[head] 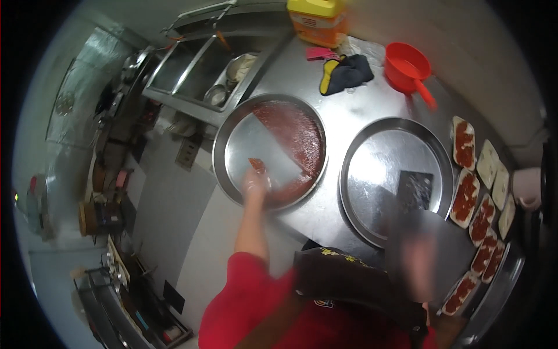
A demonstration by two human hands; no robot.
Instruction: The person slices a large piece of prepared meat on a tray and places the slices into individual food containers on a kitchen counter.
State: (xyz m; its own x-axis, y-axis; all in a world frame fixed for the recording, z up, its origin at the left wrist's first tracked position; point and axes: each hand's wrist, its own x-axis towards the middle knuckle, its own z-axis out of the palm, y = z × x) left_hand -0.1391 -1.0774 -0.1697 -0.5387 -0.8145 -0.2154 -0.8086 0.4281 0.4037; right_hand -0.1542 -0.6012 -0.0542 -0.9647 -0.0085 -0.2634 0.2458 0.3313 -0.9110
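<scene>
My left hand (255,183), in what looks like a clear plastic glove, holds a small reddish-brown piece of food (257,165) between its fingers. It is over the near side of a round metal pan (220,174). A glossy dark-red food layer (301,135) covers the pan's far and right parts, with a straight edge against bare metal. To the right stands a second round metal pan (370,174). A dark flat rectangular piece (416,189) shows at its right side; what it is, I cannot tell. My right hand (419,266) is lost in a heavily blurred patch near that pan's lower rim.
Several small white trays (464,198) of red food line the right side, beside pale trays (487,163). At the back are a red plastic dipper (405,65), dark gloves (348,74) and a yellow-capped jug (318,24). A metal sink (196,65) holds bowls.
</scene>
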